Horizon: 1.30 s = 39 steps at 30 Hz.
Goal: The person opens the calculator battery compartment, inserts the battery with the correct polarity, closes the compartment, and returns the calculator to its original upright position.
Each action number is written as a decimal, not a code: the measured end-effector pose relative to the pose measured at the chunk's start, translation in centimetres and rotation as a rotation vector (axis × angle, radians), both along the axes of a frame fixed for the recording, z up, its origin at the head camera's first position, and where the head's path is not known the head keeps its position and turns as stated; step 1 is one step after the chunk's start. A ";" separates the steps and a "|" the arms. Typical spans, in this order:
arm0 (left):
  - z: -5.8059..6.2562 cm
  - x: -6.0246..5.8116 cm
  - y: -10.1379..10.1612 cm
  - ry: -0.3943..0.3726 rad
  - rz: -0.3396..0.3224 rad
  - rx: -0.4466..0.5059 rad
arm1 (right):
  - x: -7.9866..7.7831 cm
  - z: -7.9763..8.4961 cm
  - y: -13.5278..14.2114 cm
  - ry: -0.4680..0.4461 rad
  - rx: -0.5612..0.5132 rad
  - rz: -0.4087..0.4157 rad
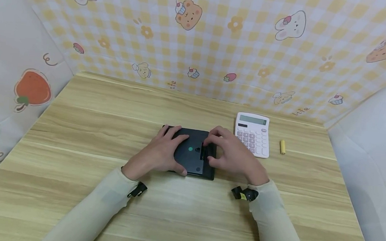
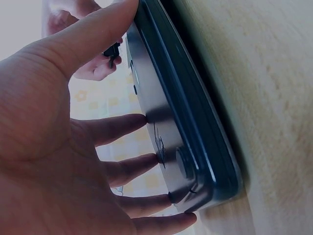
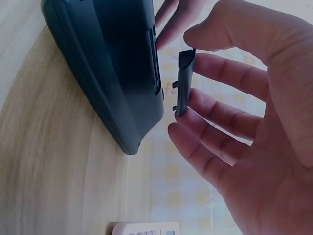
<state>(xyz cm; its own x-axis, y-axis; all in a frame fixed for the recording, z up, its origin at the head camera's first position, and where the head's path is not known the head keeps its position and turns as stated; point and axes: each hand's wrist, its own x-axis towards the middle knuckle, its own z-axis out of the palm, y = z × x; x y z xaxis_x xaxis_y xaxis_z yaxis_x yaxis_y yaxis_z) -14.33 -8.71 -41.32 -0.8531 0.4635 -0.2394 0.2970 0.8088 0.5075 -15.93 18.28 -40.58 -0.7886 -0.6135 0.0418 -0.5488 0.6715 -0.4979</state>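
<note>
A flat black electronic device [image 1: 188, 160] lies back side up on the table, a green dot and a slot-like battery compartment [image 1: 203, 152] on its upturned back. Over its left part my left hand [image 1: 163, 152] is spread; the straight fingertips [image 2: 141, 120] press on the back and the thumb lies at the near edge. My right hand [image 1: 232, 155] is at the right end of the device. Between thumb and fingers it pinches a small black battery cover [image 3: 185, 85] with two little tabs, which shows apart from the device in the right wrist view.
Behind my right hand a white and pink calculator [image 1: 261, 143] lies face up. Further right is a yellow battery [image 1: 282, 147]. The wood-grain table [image 1: 112, 110] ends at a checked cloth [image 1: 212, 54] at the back, with pale cloths at both sides.
</note>
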 end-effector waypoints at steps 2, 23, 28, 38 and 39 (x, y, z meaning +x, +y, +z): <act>0.0 0.0 0.0 0.001 0.001 -0.002 | 0.0 0.2 0.1 -0.007 -0.002 -0.003; 0.3 0.2 0.0 0.001 0.008 0.013 | -0.2 1.0 1.6 -0.005 0.009 0.001; 0.3 0.3 -0.1 0.008 0.006 0.015 | -0.2 1.2 1.9 -0.002 0.007 -0.004; 0.0 0.2 -0.1 0.003 0.007 0.015 | -0.3 1.0 2.7 0.016 0.011 0.004; 0.0 0.3 -0.1 0.003 0.006 0.014 | -0.2 1.0 2.7 0.012 0.010 0.003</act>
